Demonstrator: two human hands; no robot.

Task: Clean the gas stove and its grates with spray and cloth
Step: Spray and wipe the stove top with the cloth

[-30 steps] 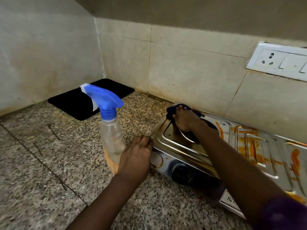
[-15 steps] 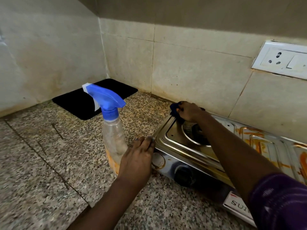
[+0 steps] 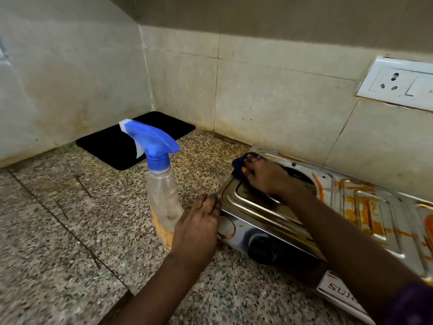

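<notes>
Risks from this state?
1. The clear spray bottle with a blue trigger head stands right beside the left hand bracing the steel gas stove; a slip could topple it.
2. The right hand wipes with a blue cloth; orange stains farther right may smear.

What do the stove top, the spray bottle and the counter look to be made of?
Stove top: polished steel, judging by its mirror reflections. Spray bottle: clear plastic body, glossy blue plastic trigger head. Counter: speckled stone, probably granite.
</notes>
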